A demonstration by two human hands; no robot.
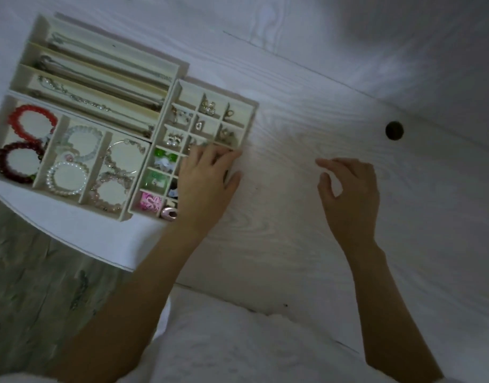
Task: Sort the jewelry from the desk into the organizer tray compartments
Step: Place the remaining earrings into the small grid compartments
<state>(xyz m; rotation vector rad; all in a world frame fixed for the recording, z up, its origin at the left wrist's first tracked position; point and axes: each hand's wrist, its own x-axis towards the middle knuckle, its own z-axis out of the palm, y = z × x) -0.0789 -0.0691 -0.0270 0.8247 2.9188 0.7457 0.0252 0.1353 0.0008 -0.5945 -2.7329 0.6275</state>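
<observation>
Three cream organizer trays sit at the desk's left. The long-slot tray holds necklaces. A wide tray holds beaded bracelets, among them a red one and a pearl one. The small-grid tray holds earrings and green pieces. My left hand rests on the grid tray's near right corner, fingers spread over its edge, thumb on the desk side. My right hand hovers over the bare desk with fingers loosely curled, holding nothing visible.
The white wood-grain desk runs right and toward the back, with a dark cable hole at the right. The desk's curved front edge lies near the trays, above a patterned floor. White clothing fills the bottom.
</observation>
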